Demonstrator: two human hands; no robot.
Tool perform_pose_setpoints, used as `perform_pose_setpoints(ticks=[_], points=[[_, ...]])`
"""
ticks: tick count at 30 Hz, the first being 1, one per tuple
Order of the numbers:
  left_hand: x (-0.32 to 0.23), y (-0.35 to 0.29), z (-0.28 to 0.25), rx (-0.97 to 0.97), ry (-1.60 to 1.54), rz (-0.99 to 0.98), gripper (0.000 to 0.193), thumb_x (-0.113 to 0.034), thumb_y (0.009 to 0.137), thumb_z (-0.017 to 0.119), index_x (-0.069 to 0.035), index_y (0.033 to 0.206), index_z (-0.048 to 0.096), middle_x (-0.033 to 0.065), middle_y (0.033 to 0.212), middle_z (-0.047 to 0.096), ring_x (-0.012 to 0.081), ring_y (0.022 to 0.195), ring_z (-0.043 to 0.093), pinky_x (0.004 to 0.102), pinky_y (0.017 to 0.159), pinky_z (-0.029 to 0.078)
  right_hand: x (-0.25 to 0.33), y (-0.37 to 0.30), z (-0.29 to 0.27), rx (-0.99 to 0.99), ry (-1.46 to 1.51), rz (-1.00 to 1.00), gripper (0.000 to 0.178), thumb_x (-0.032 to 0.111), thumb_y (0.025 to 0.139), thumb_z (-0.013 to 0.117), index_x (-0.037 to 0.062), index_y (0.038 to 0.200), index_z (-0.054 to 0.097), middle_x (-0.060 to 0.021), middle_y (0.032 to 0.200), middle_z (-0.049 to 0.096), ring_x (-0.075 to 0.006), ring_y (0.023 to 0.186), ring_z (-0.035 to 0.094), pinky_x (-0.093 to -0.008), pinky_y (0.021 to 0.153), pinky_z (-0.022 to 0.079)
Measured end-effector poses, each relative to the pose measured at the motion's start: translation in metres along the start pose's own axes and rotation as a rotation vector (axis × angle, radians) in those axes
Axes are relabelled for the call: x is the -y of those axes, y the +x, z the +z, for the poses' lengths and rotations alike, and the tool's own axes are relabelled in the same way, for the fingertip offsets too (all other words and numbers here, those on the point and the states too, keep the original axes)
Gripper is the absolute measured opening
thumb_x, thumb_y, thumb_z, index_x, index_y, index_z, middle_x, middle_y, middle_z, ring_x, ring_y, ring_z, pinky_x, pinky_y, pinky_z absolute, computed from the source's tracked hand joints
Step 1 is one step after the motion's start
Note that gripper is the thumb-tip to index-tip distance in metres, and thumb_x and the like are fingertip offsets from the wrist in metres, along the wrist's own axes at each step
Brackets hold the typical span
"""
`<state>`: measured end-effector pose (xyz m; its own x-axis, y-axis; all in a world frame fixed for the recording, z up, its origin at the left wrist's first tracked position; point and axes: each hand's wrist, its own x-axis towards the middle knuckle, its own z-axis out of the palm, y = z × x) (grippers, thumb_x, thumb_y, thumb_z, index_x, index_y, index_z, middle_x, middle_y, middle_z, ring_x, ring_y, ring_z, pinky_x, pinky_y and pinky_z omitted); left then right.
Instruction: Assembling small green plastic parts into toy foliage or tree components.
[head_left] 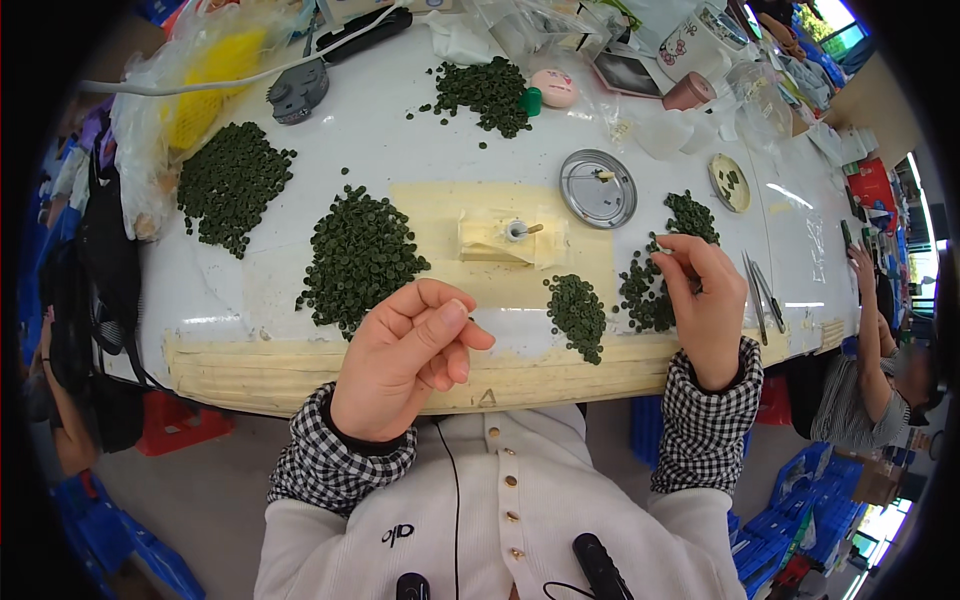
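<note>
My left hand (405, 355) is held above the table's front edge, its thumb pressed to the curled index finger. Whatever it pinches, if anything, is too small to make out. My right hand (708, 300) pinches with thumb and index finger over a pile of small dark green ring-shaped pieces (645, 290); what is between its fingertips is unclear. Between the hands lies a smaller pile of green pieces (577, 318). Farther back, a yellowish taped block (490, 240) carries a small pot with a stick in it. A larger green pile (360, 255) lies beyond my left hand.
More green piles lie at the far left (235, 185) and the back (485, 95). A round metal lid (598, 190), a yellowish dish (730, 183) and tweezers (755, 295) are toward the right. Plastic bags (150, 140) and containers crowd the back. Another person (870, 385) sits at right.
</note>
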<state>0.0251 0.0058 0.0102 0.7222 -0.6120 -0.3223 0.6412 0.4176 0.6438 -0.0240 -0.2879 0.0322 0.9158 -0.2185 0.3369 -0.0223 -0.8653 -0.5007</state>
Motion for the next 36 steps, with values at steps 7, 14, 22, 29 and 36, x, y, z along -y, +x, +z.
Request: perform_pose_setpoints(ticks=[7, 14, 22, 29, 36], points=[[0.002, -0.001, -0.006, 0.014, 0.028, 0.025, 0.021, -0.018, 0.099, 0.058, -0.001, 0.111, 0.063, 0.0083, 0.086, 0.070, 0.0054, 0.059, 0.059, 0.0163, 0.050, 0.046, -0.005, 0.006, 0.002, -0.022, -0.024, -0.216, 0.014, -0.001, 0.082, 0.070, -0.0003, 0.095, 0.068, -0.0116, 0.081, 0.066, -0.0207, 0.067, 0.063, -0.0297, 0.061, 0.050], [-0.004, 0.004, 0.018, -0.062, 0.052, 0.027, 0.022, -0.013, 0.101, 0.052, 0.001, 0.116, 0.061, 0.0101, 0.094, 0.068, 0.0061, 0.069, 0.059, 0.0150, 0.059, 0.047, 0.046, 0.006, 0.003, 0.199, 0.353, -0.257, 0.016, -0.005, 0.080, 0.070, -0.0010, 0.096, 0.069, -0.0104, 0.083, 0.067, -0.0182, 0.069, 0.065, -0.0267, 0.061, 0.051], [0.002, 0.010, 0.005, 0.081, 0.035, 0.023, 0.020, -0.007, 0.098, 0.057, 0.000, 0.116, 0.061, 0.0118, 0.102, 0.070, 0.0094, 0.081, 0.065, 0.0205, 0.071, 0.054, 0.056, 0.002, 0.025, 0.474, 0.815, -0.070, 0.015, -0.001, 0.083, 0.071, -0.0028, 0.098, 0.070, -0.0110, 0.088, 0.071, -0.0145, 0.079, 0.070, -0.0251, 0.072, 0.056], [0.005, 0.011, 0.003, 0.152, 0.052, 0.064, 0.017, -0.006, 0.094, 0.063, 0.002, 0.109, 0.066, 0.0111, 0.100, 0.070, 0.0102, 0.081, 0.065, 0.0233, 0.073, 0.054, 0.057, -0.007, 0.034, 0.568, 1.064, 0.094, 0.019, -0.001, 0.086, 0.069, -0.0040, 0.105, 0.068, -0.0113, 0.096, 0.072, -0.0135, 0.088, 0.070, -0.0242, 0.078, 0.054], [0.004, 0.010, 0.009, 0.115, 0.056, 0.062, 0.017, -0.003, 0.093, 0.063, 0.002, 0.109, 0.065, 0.0124, 0.101, 0.070, 0.0125, 0.085, 0.067, 0.0238, 0.075, 0.055, 0.055, -0.007, 0.032, 0.532, 1.055, 0.033, 0.020, -0.001, 0.086, 0.068, -0.0046, 0.105, 0.067, -0.0115, 0.099, 0.071, -0.0138, 0.091, 0.069, -0.0245, 0.082, 0.054]])
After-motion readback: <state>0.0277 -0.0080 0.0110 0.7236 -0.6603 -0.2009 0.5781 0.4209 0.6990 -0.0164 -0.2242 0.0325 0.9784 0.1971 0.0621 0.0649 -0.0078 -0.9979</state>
